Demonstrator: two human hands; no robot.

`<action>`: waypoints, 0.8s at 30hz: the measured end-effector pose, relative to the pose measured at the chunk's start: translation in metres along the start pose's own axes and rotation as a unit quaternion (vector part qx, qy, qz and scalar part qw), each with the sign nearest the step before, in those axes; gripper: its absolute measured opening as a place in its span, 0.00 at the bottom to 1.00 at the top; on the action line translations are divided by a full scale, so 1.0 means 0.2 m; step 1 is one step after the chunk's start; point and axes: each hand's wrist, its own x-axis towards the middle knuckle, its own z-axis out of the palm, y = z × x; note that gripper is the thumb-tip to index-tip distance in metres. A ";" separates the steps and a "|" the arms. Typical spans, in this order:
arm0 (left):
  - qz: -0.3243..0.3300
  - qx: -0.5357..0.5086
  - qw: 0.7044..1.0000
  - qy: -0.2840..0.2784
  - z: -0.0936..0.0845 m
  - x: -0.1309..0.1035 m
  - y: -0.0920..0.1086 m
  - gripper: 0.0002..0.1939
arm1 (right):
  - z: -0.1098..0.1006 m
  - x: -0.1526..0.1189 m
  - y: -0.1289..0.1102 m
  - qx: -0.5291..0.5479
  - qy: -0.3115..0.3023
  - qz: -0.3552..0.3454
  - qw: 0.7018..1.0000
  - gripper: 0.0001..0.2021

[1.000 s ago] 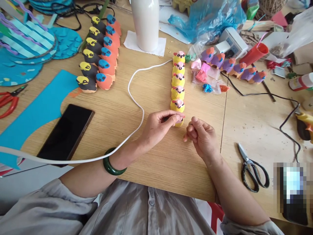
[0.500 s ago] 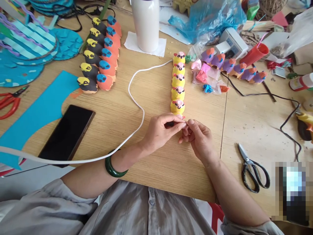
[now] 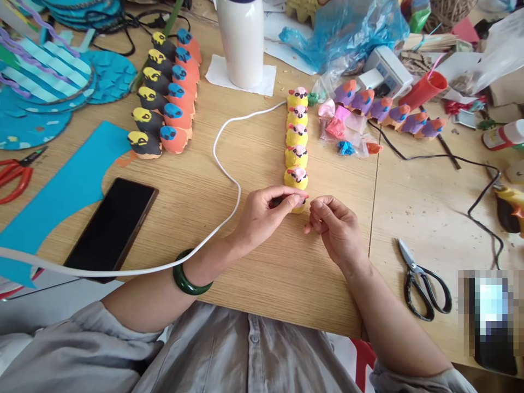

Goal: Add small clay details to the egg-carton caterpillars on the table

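A row of yellow egg-carton bumps [image 3: 296, 158] with pink tops, dark marks and red side bits runs away from me. My left hand [image 3: 262, 215] is closed in a pinch over the nearest bump, covering part of it. Something dark shows in the gap between its thumb and forefinger; I cannot make out what it is. Just right of that bump, apart from the left hand, my right hand [image 3: 335, 226] is pinched shut. Whatever its fingertips hold, if anything, is too small to name.
Black and orange bump rows [image 3: 180, 112] stand left, purple ones [image 3: 380, 108] at back right. Around are a phone [image 3: 112, 224], white cable [image 3: 239, 188], scissors [image 3: 421, 284], red-handled cutters [image 3: 16, 177], white bottle [image 3: 241, 46] and bags of coloured clay [image 3: 341, 123].
My hands have drawn apart: fingertips that met in front of the nearest bump are now separated. The left has shifted slightly left, and more of the nearest bump shows.
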 end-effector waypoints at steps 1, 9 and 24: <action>-0.002 0.001 1.000 0.000 0.00 0.00 0.00 0.11 | 0.00 0.00 0.00 0.001 -0.005 0.004 1.000 0.17; -0.020 0.002 1.000 0.002 0.01 0.00 0.02 0.12 | 0.00 0.00 0.01 -0.015 0.018 -0.005 1.000 0.19; 0.024 0.017 0.998 -0.056 0.03 -0.02 -0.04 0.14 | 0.00 -0.01 0.03 -0.039 -0.002 -0.005 0.999 0.23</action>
